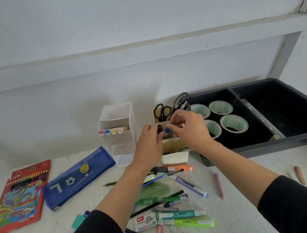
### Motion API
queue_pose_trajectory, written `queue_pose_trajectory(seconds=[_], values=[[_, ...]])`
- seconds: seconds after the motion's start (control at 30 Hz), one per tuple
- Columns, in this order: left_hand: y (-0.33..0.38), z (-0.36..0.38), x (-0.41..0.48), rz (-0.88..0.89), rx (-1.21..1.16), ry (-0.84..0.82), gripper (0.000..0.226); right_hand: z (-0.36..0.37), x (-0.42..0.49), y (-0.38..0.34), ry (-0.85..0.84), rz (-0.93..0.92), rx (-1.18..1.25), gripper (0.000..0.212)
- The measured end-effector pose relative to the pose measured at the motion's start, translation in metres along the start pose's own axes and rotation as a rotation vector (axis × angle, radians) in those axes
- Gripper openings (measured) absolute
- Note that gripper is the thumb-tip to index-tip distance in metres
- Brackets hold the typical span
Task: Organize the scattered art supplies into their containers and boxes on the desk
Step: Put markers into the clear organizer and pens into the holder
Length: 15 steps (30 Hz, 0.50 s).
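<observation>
Left hand (pixel 149 142): fingers curled, thumb and fingertips pinching a small black-ended item (pixel 159 129); its full length is hidden by the fingers. Right hand (pixel 189 129): likewise curled, pinching a blue-ended item (pixel 167 130), just beside the left hand's piece. Both hands are held directly over the beige organizer (pixel 172 145), which stands beneath and slightly beyond them; scissors (pixel 163 112) stand upright in its rear compartment, just behind the fingertips. Right of the right hand sits the dark bin (pixel 283 99) holding tape rolls (pixel 233 123). Left of the left hand stands the white drawer unit (pixel 118 132). Loose pens and highlighters (pixel 194 222) lie between the forearms, nearer the person.
</observation>
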<state>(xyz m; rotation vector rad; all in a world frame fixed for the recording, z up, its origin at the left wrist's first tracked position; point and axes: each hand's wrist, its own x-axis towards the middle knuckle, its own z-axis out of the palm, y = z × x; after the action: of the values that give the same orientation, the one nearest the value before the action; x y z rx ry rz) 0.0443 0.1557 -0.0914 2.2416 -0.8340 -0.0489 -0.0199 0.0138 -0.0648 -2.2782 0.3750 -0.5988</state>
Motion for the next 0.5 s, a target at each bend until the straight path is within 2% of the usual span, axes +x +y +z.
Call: queue_pose_trajectory(seconds=[0.13, 0.23, 0.5], values=[[-0.002, -0.003, 0.001, 0.021, 0.055, -0.014, 0.025, -0.001, -0.004, -0.004, -0.079, -0.224, -0.072, 0.008], [-0.004, -0.005, 0.000, 0.038, 0.000, -0.011, 0.025, -0.005, -0.004, -0.001, -0.102, -0.364, -0.117, 0.011], [-0.008, -0.002, -0.013, 0.049, -0.065, -0.044, 0.034, -0.005, -0.006, 0.011, -0.124, -0.306, -0.126, 0.021]])
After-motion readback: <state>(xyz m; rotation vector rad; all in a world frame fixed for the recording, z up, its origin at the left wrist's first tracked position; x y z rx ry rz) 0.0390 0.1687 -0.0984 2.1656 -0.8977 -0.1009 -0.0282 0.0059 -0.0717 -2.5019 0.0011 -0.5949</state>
